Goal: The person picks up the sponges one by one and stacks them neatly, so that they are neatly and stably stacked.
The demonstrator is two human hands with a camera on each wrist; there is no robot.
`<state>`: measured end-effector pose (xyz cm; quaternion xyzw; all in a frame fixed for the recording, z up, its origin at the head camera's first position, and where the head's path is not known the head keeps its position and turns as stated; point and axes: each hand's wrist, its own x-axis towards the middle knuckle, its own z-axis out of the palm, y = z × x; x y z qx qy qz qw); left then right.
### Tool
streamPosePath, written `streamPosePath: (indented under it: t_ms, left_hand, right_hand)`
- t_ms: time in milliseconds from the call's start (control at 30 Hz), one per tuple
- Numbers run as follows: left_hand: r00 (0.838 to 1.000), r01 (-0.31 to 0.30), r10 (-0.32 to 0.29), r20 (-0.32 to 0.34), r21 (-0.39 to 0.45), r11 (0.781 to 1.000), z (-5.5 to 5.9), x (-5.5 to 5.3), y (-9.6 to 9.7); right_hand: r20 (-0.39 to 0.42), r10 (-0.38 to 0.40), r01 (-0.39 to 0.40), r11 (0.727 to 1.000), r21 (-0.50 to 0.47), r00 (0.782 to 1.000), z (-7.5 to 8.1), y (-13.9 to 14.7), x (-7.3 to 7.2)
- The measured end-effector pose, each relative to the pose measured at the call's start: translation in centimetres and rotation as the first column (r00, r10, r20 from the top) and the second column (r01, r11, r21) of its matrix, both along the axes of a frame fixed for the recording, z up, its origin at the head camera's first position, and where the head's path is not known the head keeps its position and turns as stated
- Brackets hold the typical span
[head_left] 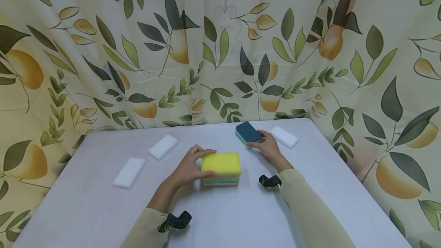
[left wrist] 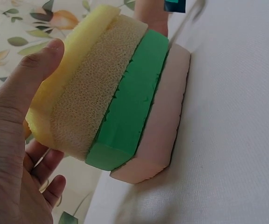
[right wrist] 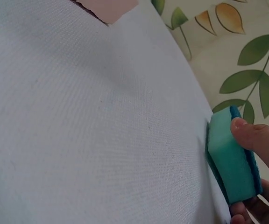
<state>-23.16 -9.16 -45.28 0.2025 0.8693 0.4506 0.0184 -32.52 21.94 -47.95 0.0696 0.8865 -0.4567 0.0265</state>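
A stack of sponges stands at the middle of the table, with a yellow sponge (head_left: 221, 163) on top. Below it, the left wrist view shows a porous beige layer (left wrist: 95, 79), a green sponge (left wrist: 132, 100) and a pale pink sponge (left wrist: 158, 121) at the bottom. My left hand (head_left: 188, 166) holds the yellow sponge from its left side, thumb in front and fingers behind. Farther back to the right, my right hand (head_left: 268, 146) grips a teal sponge with a dark blue scouring face (head_left: 248, 131) turned up. Its underside is close to the tabletop; contact is hard to tell.
Two white sponge-like blocks (head_left: 163, 147) lie at the left of the white table (head_left: 82, 202). Another white block (head_left: 284, 137) lies just right of my right hand. A leaf-and-fruit patterned curtain (head_left: 220, 49) hangs behind the table. Each wrist bears a small black camera (head_left: 179, 220).
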Motion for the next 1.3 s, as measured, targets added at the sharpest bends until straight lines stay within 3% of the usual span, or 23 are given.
streamPosePath:
  t_ms: [400, 1300]
  left_hand:
    - [1.0, 0.0, 0.0, 0.004, -0.004, 1.0, -0.1, -0.1, 0.0]
    - [1.0, -0.011, 0.011, -0.002, -0.007, 1.0, -0.2, -0.1, 0.1]
  right_hand:
    - [0.035, 0.004, -0.004, 1.0, -0.002, 0.999, 0.4, -0.1, 0.5]
    - [-0.01, 0.075, -0.075, 0.997, 0.012, 0.997, 1.3, -1.0, 3.5]
